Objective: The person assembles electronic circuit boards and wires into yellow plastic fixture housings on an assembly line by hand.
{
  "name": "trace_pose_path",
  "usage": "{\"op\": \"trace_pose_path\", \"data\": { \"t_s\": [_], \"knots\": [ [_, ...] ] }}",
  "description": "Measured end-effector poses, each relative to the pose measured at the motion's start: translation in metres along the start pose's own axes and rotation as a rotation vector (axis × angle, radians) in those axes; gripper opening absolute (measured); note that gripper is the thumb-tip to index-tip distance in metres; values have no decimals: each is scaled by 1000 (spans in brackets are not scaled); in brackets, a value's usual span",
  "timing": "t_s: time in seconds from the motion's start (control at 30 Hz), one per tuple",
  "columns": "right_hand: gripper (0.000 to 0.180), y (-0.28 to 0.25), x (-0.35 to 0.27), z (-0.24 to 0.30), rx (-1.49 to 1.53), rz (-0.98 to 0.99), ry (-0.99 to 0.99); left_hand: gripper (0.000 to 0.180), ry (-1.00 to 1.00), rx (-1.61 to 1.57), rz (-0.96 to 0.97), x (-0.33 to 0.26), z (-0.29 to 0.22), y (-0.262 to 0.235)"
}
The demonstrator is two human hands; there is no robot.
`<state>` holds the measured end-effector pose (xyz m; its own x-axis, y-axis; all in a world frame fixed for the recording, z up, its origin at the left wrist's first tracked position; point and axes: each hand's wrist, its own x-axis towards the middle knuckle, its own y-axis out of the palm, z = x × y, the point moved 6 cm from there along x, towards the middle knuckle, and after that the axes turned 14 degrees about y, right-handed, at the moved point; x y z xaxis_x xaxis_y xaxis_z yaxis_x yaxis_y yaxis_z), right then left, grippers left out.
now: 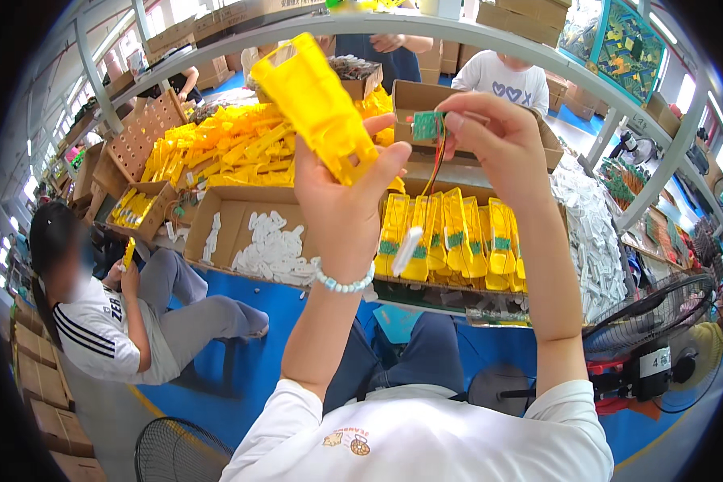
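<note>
In my raised left hand is a yellow plastic housing, tilted, with an open frame at its upper end. My right hand pinches a small green circuit board between thumb and fingers, a little to the right of the housing. Thin coloured wires hang from the board, and a slim white plastic piece dangles at their lower end. Board and housing are apart. Below my hands stands a row of yellow housings, several with green boards inside.
A cardboard box holds loose white pieces; behind it lies a heap of yellow housings. More white pieces lie right. A metal shelf rail crosses ahead. Fans stand close by. A seated co-worker is at left.
</note>
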<state>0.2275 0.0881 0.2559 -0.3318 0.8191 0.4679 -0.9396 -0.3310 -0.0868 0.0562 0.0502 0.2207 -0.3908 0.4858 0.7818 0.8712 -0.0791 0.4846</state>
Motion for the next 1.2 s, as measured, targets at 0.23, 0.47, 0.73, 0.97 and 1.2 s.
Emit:
{"op": "trace_pose_path", "data": {
  "t_s": [0.23, 0.47, 0.73, 0.97, 1.2],
  "knots": [
    [14, 24, -58, -18, 15, -58, -30, 41, -86, 13, -49, -47, 2, -15],
    [12, 40, -86, -46, 170, -220, 101, 30, -20, 89, -85, -73, 0, -32],
    [13, 71, -105, -60, 126, -87, 221, 41, -330, -90, -212, -101, 15, -57],
    [11, 81, -114, -73, 5, -178, 241, 44, -215, 184, -93, -115, -1, -56],
    [12, 78, -126, -80, 63, -259, 237, 47, -173, -26, -75, -128, -7, -50]
  ]
}}
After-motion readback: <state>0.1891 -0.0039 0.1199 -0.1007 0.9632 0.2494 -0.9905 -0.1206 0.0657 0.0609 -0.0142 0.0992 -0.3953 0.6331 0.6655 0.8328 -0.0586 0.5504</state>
